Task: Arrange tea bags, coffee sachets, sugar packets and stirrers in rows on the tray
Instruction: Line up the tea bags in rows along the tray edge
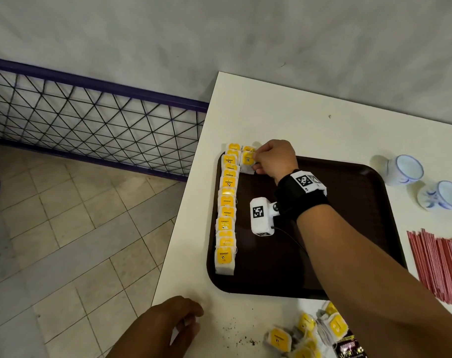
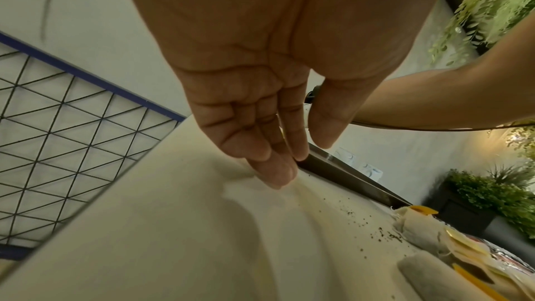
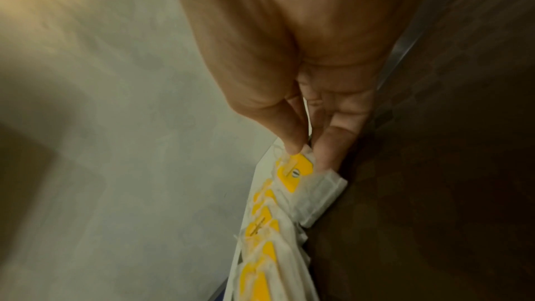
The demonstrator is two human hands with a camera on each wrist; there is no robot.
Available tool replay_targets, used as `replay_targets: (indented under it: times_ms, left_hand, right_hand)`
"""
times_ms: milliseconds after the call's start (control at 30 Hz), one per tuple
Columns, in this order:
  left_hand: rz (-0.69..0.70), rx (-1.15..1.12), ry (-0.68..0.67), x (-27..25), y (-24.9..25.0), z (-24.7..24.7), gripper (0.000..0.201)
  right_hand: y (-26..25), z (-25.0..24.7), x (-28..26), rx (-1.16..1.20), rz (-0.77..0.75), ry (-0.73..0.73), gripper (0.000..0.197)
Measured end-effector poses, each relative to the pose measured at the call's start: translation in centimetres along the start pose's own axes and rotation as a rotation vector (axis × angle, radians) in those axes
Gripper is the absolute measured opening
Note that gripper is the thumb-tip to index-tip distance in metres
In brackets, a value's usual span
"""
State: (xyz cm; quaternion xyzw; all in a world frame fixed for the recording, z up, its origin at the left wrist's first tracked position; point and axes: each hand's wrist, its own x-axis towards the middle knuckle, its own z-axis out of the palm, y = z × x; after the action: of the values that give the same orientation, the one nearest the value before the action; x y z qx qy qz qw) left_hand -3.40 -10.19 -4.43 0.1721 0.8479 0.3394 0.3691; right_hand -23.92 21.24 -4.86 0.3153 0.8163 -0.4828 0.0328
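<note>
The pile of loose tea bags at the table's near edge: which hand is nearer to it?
Left. The left hand rests on the table beside the pile of loose tea bags; the right hand is across the tray.

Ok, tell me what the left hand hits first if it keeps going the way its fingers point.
The left hand rests its fingertips on the white table, pointing toward the dark tray. Sliding straight on, it would likely meet the tray's near rim first, though depth is hard to judge.
</note>
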Motion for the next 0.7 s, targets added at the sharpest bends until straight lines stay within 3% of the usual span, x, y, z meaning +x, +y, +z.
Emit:
replay_targets:
  times_ms: [167, 300, 400, 567, 700]
  left_hand:
    - [0.083, 0.035, -0.009, -0.6, 0.0, -0.1, 0.016]
    - [0.137, 0.065, 0.004, -1.2, 0.2, 0.7, 0.020]
    - [0.195, 0.124, -0.125, -1.5, 0.7, 1.4, 0.035]
    - [0.295, 0.383, -0.364, -2.5, 1.7, 4.0, 0.071]
    - [0.377, 0.483, -0.283, -2.8, 1.7, 6.9, 0.044]
  right_hand:
    - [0.4, -2.7, -3.0, 0.023, -0.024, 0.033, 0.009]
    - [3.1, -5.9, -10.2, -0.043, -0.071, -0.066, 0.010]
    - [6.2, -8.6, -16.4, -0.082, -0.062, -0.140, 0.005]
    - [11.4, -11.9, -24.6, -0.147, -0.032, -0.209, 0.012]
    - [15.3, -12.1, -27.7, -0.302, -0.023, -0.289, 0.019]
